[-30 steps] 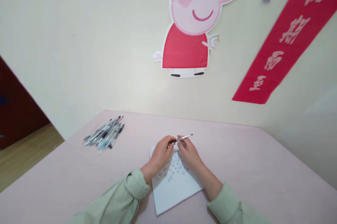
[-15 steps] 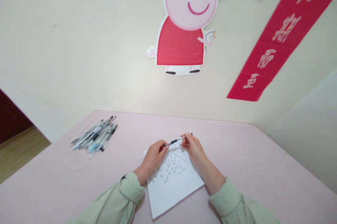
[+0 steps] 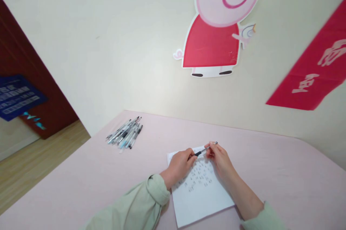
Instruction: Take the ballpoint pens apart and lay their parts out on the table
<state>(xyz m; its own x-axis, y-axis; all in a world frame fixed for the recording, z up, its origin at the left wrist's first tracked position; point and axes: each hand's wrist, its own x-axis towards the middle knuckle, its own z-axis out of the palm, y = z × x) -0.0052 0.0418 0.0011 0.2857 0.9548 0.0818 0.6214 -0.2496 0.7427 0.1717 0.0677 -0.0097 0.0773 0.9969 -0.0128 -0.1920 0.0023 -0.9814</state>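
Note:
Between my hands is a slim pen (image 3: pixel 202 151) with a black grip, held slantwise above the top of a sheet of paper. My left hand (image 3: pixel 180 163) pinches its lower left end, the fingers covering the tip. At the upper right end, my right hand (image 3: pixel 220 158) holds the barrel between thumb and fingers. Beneath both hands, the white paper (image 3: pixel 201 204) lies tilted on the table, its upper half bearing rows of small dark handwriting.
A loose pile of several pens (image 3: pixel 125 133) lies on the pink tablecloth (image 3: pixel 135 172) at the back left. Behind the table rises a pale wall (image 3: pixel 121 60) with a pig cutout (image 3: pixel 212 46) and a red banner (image 3: pixel 305 82). A brown door (image 3: pixel 51 89) stands at left.
The view has turned left, so the table, paper and pens appear further right and the door's blue sign shows. My left hand now covers more of the pen's lower end; both hands still hold it.

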